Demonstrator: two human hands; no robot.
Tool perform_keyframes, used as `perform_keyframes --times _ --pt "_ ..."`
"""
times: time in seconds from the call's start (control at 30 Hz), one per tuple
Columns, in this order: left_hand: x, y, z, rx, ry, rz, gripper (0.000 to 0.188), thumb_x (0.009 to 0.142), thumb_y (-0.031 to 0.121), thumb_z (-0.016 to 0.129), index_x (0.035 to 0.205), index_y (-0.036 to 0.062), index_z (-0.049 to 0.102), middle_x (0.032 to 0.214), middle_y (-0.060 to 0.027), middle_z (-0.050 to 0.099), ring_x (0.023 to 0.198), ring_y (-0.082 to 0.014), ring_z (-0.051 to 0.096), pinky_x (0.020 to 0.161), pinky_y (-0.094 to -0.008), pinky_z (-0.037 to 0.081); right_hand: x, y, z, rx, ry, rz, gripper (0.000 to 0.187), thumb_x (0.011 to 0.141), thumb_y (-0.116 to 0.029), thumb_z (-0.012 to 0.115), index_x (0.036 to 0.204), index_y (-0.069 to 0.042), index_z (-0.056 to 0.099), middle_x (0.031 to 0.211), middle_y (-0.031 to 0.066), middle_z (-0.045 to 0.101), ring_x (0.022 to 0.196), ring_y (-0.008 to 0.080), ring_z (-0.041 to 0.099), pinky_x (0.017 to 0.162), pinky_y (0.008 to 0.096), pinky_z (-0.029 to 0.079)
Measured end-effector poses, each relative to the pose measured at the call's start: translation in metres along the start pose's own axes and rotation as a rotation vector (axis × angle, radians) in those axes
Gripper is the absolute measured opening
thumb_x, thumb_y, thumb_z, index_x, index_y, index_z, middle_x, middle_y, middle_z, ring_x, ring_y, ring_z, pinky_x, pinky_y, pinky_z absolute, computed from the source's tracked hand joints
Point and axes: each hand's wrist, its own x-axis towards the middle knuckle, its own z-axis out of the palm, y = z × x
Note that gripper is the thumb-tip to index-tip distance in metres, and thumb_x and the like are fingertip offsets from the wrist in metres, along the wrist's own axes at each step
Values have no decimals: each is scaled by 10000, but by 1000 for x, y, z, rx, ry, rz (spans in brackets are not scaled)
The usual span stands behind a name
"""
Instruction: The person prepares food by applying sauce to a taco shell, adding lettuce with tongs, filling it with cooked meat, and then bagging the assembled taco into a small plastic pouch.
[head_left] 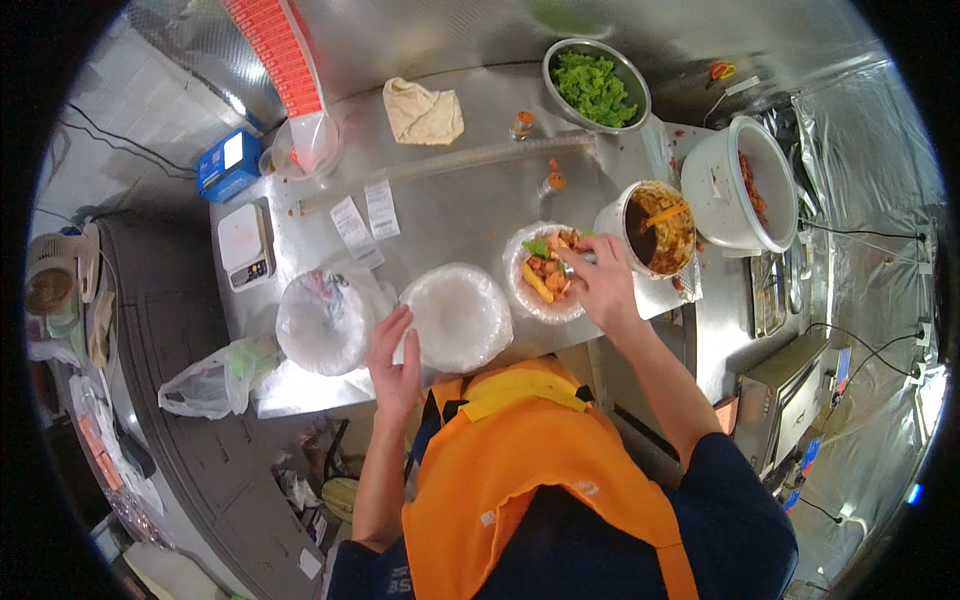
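My left hand (394, 362) has its fingers and thumb apart, between two plastic-lined bowls; whether it touches either rim I cannot tell. The left bowl (318, 318) is covered in crinkled clear film. Beside it, the middle bowl (455, 315) is lined the same way, with no food showing in it. My right hand (603, 282) bends over a third lined bowl (519, 300). That one holds reddish chunks of food (548, 272), yellow strips and a bit of green leaf. The right fingers are closed together at the food; a small shiny bit shows there, too little to name.
A white bucket (612, 216) of brown sauce with an orange handle stands right of my hand. Behind are a larger white tub (716, 195) and a steel bowl (638, 88) of lettuce. Receipts (382, 209), a kitchen scale (240, 245) and a folded cloth (422, 111) lie leftward.
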Motion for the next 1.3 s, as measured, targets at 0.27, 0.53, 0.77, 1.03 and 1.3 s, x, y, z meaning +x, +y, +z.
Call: perform_keyframes --times 0.27,0.53,0.77,1.03,1.3 --pt "32 30 31 -52 -241 188 266 976 33 667 1236 17 721 1251 -189 705 1166 -350 673 1012 -390 525 -4 -22 -12 -51 294 -35 532 731 10 693 1228 -159 776 1165 78 586 1173 327 525 972 475 439" --pt "23 25 52 -104 -335 110 293 1017 45 619 1296 17 706 1294 -188 697 1204 -303 666 1031 -367 506 -24 -19 -24 39 225 7 558 656 75 706 1181 -100 775 1092 92 612 1092 335 559 941 468 479" --pt "9 19 61 -98 -384 99 306 1021 0 579 1303 8 698 1277 -190 697 1192 -295 669 1031 -345 500 -24 -20 -38 26 399 30 578 621 108 709 1161 -90 773 1092 122 611 1089 362 563 945 469 485" --pt "22 42 70 -54 -397 145 310 1008 -1 585 1297 1 695 1267 -192 701 1168 -307 675 1021 -352 505 -8 0 -46 -49 570 79 581 649 29 761 1203 -146 770 1136 92 587 1143 346 545 992 477 444" --pt "29 41 94 -115 -410 33 304 1008 44 608 1294 -3 701 1296 -201 696 1236 -326 654 1064 -365 490 -11 27 -43 -43 303 143 506 694 52 699 1173 -92 774 1160 111 571 1176 349 522 969 479 440"
